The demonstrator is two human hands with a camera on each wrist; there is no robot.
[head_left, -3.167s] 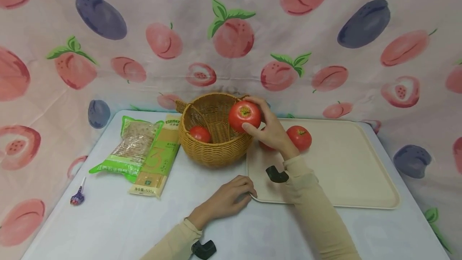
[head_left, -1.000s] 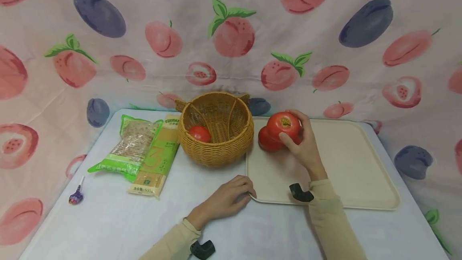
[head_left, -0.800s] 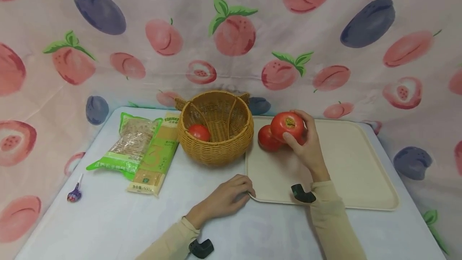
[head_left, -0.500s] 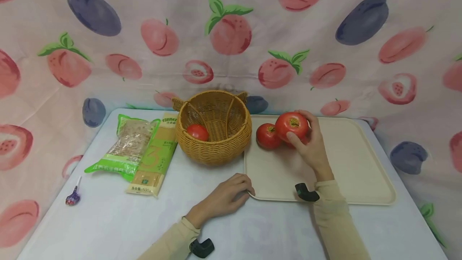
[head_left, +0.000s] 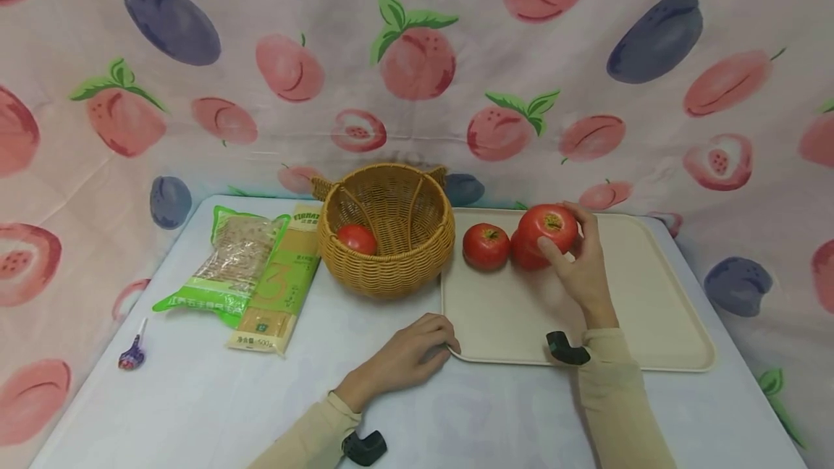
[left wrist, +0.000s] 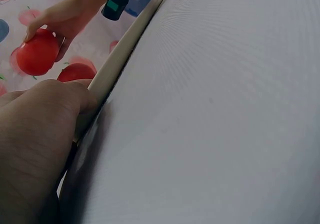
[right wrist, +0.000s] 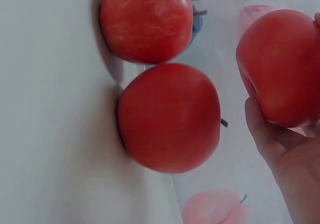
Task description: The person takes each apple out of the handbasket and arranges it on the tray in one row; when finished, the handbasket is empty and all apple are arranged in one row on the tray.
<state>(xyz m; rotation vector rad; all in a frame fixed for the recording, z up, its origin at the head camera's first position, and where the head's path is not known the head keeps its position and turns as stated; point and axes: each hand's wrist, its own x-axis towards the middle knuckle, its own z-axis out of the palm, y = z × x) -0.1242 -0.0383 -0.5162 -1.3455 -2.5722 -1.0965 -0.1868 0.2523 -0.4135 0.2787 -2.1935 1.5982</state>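
Observation:
My right hand (head_left: 585,266) grips a red apple (head_left: 549,226), thumb at the near side and fingers behind. It is raised over the tray (head_left: 625,310); in the right wrist view the held apple (right wrist: 282,66) is apart from two others. Those two, one red apple (head_left: 486,247) at the left and another (head_left: 525,252) partly hidden by the held one, sit side by side on the tray. My left hand (head_left: 407,355) holds the tray's near left corner, fingertips curled over the rim. One more apple (head_left: 357,239) lies inside the wicker basket (head_left: 384,281).
Left of the basket lie a green-edged clear bag of noodles (head_left: 244,252) and a flat green and yellow pasta packet (head_left: 280,288), partly overlapped by the bag. A wrapped lollipop (head_left: 132,355) is near the table's left edge. A fruit-print cloth (head_left: 417,129) hangs behind.
My right hand has carried the apple from the basket's opening rightward over the tray, past the left tray apple. My left hand has stayed at the tray corner.

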